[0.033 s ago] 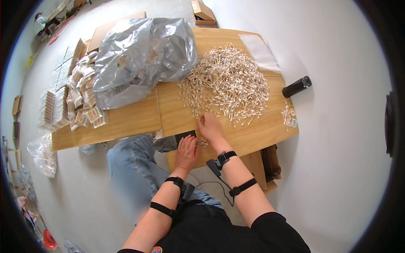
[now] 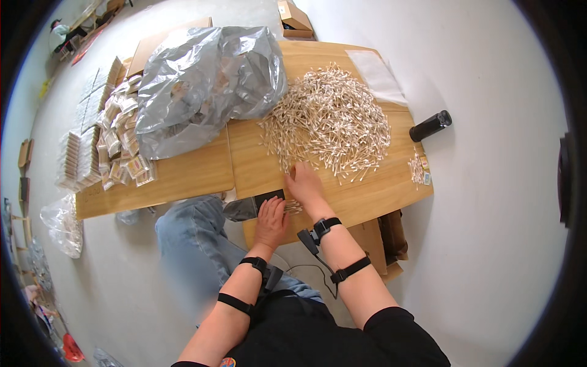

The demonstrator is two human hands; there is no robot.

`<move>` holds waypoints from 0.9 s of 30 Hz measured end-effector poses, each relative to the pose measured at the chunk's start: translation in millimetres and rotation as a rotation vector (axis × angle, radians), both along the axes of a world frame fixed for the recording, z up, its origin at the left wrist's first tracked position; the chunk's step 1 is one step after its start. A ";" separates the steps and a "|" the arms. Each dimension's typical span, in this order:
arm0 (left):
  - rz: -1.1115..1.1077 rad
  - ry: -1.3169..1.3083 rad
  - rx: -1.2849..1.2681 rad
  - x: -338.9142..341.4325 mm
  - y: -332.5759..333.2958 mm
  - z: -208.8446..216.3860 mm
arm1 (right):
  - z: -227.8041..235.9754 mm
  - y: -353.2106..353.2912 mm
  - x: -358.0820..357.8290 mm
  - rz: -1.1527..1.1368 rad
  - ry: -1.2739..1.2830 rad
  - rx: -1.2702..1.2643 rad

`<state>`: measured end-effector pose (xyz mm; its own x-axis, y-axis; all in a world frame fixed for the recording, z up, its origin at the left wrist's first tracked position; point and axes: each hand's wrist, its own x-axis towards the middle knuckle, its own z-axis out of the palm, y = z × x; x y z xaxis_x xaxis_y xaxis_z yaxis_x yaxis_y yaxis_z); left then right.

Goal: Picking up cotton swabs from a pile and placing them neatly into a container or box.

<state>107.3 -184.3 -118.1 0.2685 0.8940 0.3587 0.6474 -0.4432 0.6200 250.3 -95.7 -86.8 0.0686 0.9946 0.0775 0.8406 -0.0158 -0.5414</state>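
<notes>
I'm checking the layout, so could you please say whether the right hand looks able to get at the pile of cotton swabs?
Most likely yes: the right hand is at the near edge of the pile of cotton swabs, and I see nothing standing between them.

The left grip [image 2: 271,221] is resting palm-down and pointing forward, the right grip [image 2: 306,186] is curling inward, and both forearms [image 2: 340,249] are stretching forward.

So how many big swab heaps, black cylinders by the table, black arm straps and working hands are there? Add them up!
Big swab heap: 1
Black cylinder: 1
Black arm straps: 4
Left hand and right hand: 2
Total: 8
</notes>
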 end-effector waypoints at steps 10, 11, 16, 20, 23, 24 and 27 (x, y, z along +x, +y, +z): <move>-0.011 -0.031 -0.001 1.1 -0.6 3.7 | -17.2 -0.3 24.9 -0.169 -0.055 0.056; -0.002 -0.035 0.005 0.5 -0.8 3.2 | -17.1 -5.5 30.3 -0.169 -0.056 0.052; 0.004 -0.048 -0.007 0.2 -0.7 1.3 | -10.7 -31.0 53.1 -0.227 0.188 0.075; -0.002 -0.059 0.004 3.4 -0.6 4.4 | -21.7 -42.6 75.6 -0.290 0.338 0.021; -0.009 -0.074 0.008 4.0 0.0 3.7 | -26.8 -44.5 88.5 -0.367 0.485 -0.025; -0.008 -0.072 0.009 2.6 -0.2 2.8 | -23.9 -45.4 88.8 -0.376 0.463 -0.024; -0.005 -0.075 0.001 0.1 -1.2 0.7 | -15.0 -50.7 87.6 -0.382 0.435 0.004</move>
<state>107.4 -185.5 -117.4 0.2458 0.8921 0.3791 0.5970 -0.4474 0.6658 337.9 -146.4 -101.8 0.4492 0.8928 -0.0348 0.4757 -0.2720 -0.8365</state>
